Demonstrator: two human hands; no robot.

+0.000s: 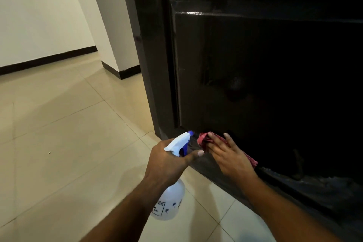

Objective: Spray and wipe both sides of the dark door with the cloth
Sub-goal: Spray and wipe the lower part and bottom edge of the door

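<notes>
My right hand (pixel 229 156) pressed the red cloth (pixel 203 138) with flat fingers against the bottom rail of the dark door (pixel 275 84). My left hand (pixel 167 161) gripped the spray bottle (pixel 177 143), nozzle just beside the cloth. I judged firm, overlapping strokes along the rail best.

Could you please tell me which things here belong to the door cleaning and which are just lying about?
Part of the job: dark door; spray bottle, gripped by the left hand; red cloth, pressed on the door's lower part by the right hand.
Just there: tiled floor; white wall; black skirting; small pale scrap on the floor.
</notes>
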